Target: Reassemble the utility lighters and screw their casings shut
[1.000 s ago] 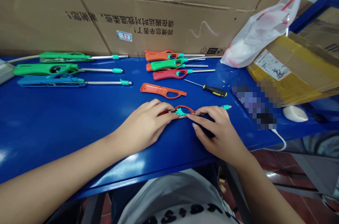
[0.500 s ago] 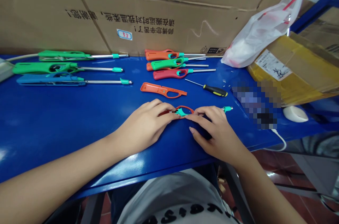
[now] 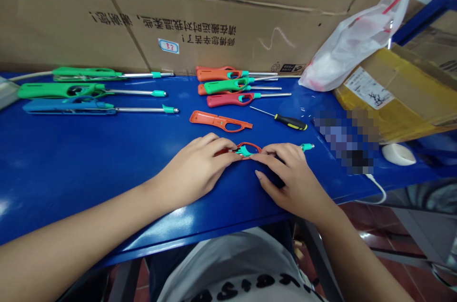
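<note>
Across the blue table (image 3: 89, 164), your left hand (image 3: 200, 169) and right hand (image 3: 293, 173) pinched the orange lighter (image 3: 249, 151); the screwdriver (image 3: 291, 122) and orange shell (image 3: 220, 121) lay just beyond.

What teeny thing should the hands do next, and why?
Perhaps the right hand should gently press the teal trigger flat while the left hand steadies the open orange lighter shell. The fingertips are beside the trigger, and the other orange shell half lies apart, so that spot is uncovered.
</note>
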